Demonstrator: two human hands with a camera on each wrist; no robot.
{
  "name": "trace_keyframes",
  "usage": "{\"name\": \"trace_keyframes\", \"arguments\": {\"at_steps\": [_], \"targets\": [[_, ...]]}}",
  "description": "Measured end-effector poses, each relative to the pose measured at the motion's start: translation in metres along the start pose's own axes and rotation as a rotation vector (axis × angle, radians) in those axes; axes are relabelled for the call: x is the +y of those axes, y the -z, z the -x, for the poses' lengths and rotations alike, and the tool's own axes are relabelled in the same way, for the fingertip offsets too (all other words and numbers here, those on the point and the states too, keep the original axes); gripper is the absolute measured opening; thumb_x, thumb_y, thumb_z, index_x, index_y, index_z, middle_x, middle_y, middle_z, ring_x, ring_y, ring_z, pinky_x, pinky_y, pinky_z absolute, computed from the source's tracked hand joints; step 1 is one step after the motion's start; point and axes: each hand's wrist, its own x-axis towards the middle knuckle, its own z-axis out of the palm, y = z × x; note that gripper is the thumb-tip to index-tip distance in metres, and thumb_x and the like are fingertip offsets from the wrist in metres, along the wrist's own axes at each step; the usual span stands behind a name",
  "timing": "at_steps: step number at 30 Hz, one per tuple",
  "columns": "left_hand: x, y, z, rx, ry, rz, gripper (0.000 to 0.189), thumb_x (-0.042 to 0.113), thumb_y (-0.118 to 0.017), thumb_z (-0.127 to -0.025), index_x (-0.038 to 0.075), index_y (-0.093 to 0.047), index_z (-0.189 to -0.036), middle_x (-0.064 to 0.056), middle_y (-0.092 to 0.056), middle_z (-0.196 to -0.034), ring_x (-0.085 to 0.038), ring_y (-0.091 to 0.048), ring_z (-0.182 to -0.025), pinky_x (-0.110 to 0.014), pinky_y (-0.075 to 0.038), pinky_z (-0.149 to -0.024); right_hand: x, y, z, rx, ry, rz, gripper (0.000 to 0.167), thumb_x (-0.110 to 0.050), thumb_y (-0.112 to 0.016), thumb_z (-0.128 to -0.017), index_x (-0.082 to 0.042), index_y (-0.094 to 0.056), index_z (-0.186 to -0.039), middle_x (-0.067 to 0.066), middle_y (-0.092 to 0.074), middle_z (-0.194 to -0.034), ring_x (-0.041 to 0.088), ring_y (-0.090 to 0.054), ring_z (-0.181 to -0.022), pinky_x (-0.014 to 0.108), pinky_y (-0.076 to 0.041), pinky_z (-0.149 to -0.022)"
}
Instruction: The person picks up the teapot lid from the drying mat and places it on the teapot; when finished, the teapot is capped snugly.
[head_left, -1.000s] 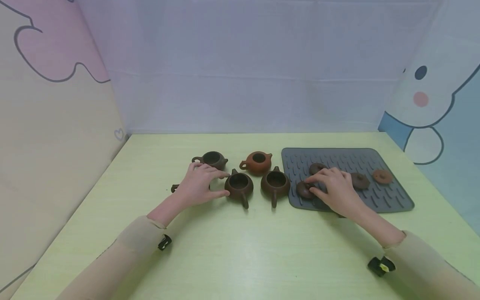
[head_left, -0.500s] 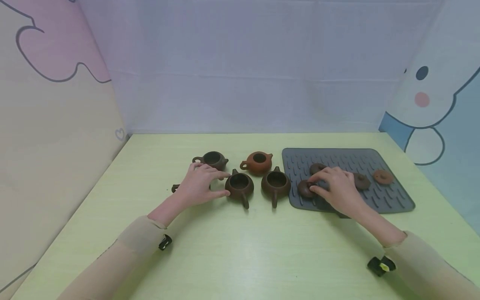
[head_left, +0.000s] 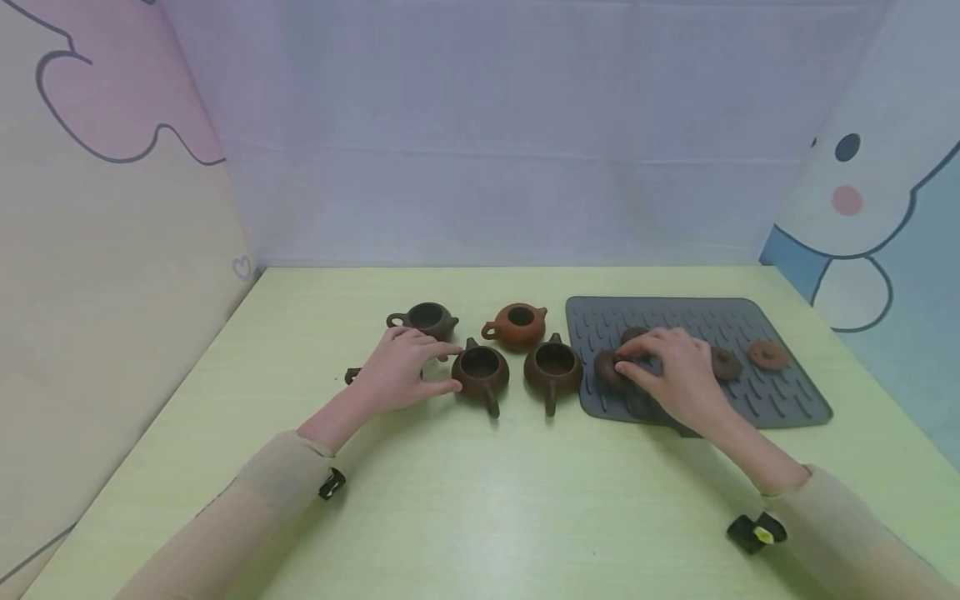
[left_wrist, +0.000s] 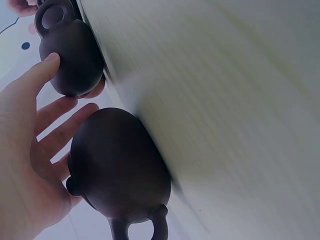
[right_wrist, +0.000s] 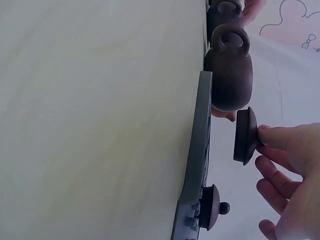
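One dark lid up in the air, clear of the grey mat, pinched by its knob between thumb and finger of the right hand, other fingers loosely bent. Just above the mat's left side, near an open dark teapot but not touching it. Left hand spread pretty wide, thumb and fingertips on opposite sides of another open teapot, so a light hold there. Right by that palm, a lidded teapot, mostly hidden from the head view. Further back, a reddish pot plus a brownish pot. On the mat, a reddish lid and some dark lids.
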Motion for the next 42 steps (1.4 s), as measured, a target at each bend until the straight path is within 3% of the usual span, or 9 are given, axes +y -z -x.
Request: {"name": "trace_keyframes", "arguments": {"at_steps": [7, 20, 33, 42], "targets": [[0.002, 0.002, 0.0, -0.009, 0.001, -0.003, 0.056, 0.056, -0.071, -0.084, 0.024, -0.066, -0.129, 0.003, -0.075, -0.114, -0.023, -0.065, -0.117, -0.057, -0.036, -0.112, -0.004, -0.005, -0.003, 0.11, 0.046, -0.035, 0.015, -0.017, -0.079, -0.082, -0.012, -0.075, -0.096, 0.01, -0.07, -0.097, 0.031, -0.054, -0.097, 0.061, -0.032, -0.088], [0.001, 0.001, 0.002, -0.01, 0.008, -0.005, 0.055, 0.055, -0.07, -0.085, 0.024, -0.066, -0.13, 0.005, -0.076, -0.105, -0.022, -0.066, -0.114, -0.057, -0.036, -0.112, -0.016, -0.015, -0.015, 0.223, 0.091, -0.138, 0.016, -0.012, -0.081, -0.08, -0.01, -0.076, -0.095, 0.009, -0.07, -0.093, 0.028, -0.054, -0.096, 0.052, -0.029, -0.085], [0.003, 0.004, 0.001, -0.014, 0.011, -0.021, 0.055, 0.055, -0.071, -0.085, 0.024, -0.066, -0.13, 0.004, -0.076, -0.106, -0.023, -0.066, -0.112, -0.057, -0.037, -0.112, -0.041, -0.033, -0.031, 0.225, 0.132, -0.241, 0.017, -0.016, -0.082, -0.08, -0.01, -0.076, -0.096, 0.008, -0.07, -0.095, 0.027, -0.055, -0.095, 0.055, -0.033, -0.091], [0.003, 0.002, 0.0, -0.007, 0.013, -0.019, 0.053, 0.055, -0.071, -0.085, 0.025, -0.067, -0.129, 0.005, -0.076, -0.101, -0.023, -0.066, -0.111, -0.056, -0.039, -0.109, -0.058, -0.044, -0.041, 0.21, 0.169, -0.281, 0.018, -0.016, -0.081, -0.081, -0.01, -0.076, -0.097, 0.008, -0.07, -0.095, 0.027, -0.054, -0.095, 0.049, -0.034, -0.087]]}}
